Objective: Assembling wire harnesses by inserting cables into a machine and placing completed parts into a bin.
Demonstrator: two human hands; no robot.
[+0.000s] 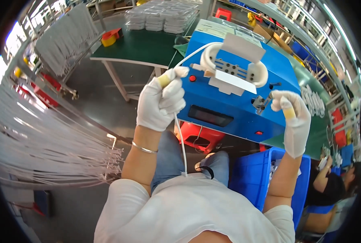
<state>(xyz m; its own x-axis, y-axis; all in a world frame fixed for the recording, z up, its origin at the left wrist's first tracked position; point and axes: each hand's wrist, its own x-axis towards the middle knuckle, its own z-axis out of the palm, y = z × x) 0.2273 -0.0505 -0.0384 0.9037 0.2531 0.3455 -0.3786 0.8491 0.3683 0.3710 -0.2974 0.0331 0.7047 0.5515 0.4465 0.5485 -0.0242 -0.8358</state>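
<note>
My left hand [162, 99], in a white glove with a yellow band on one finger, is closed around a white cable [183, 150]. Part of that cable hangs below the fist toward my lap; another part rises from the fingers to a white coil [261, 75] on top of the blue machine [237, 109]. White flaps and a dark perforated plate [233, 69] sit within the coil. My right hand [292, 115], also gloved, has its fingers curled together beside a small metal bracket [260, 104] on the machine's front. What those fingers hold, if anything, is hidden.
A blue bin [251, 172] stands by my right arm, a red stool [198, 135] under the machine. Clear trays [162, 18] and a yellow-and-red tape dispenser [111, 37] rest on the green table [148, 46]. White cables [54, 141] hang at left. A co-worker [330, 186] sits at right.
</note>
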